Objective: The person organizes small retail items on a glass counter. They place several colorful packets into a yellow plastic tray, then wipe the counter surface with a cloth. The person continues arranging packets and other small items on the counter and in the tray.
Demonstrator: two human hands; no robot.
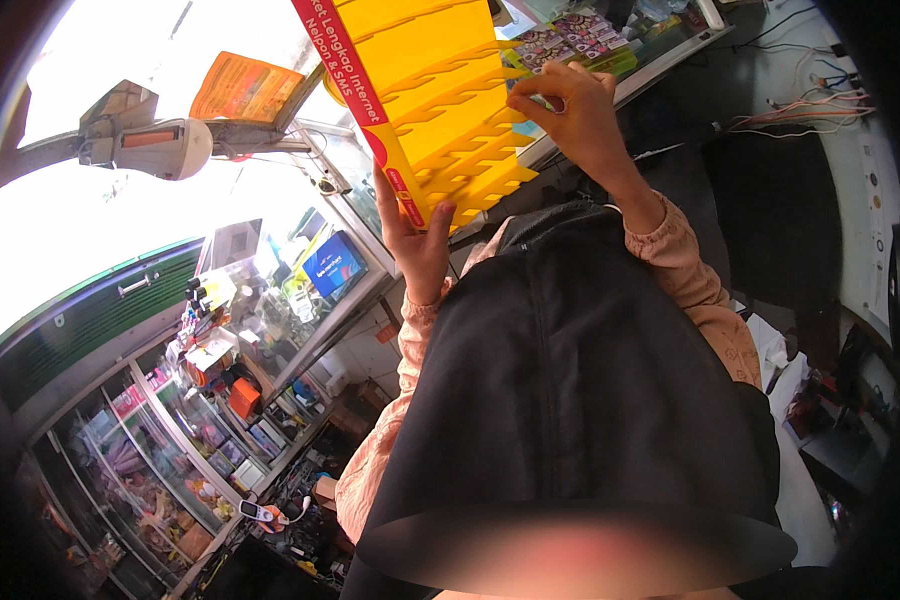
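Observation:
A yellow card display rack (425,95) with a red printed side panel stands tilted in front of me, with stepped rows of slots and pointed tabs along its right edge. My left hand (417,240) is closed on its lower left corner, thumb on the front and fingers behind the red side. Beside the right edge of the rack, my right hand (575,110) is raised with thumb and forefinger pinched together close to the tabs. Whatever is between those fingertips, if anything, is too small to make out.
A glass counter (660,70) with colourful printed packs (575,40) lies behind my right hand. To the left are a blue box (335,263) on another glass case, a white lamp (155,147) and shelves of goods (120,470). Loose cables (810,115) hang at the right.

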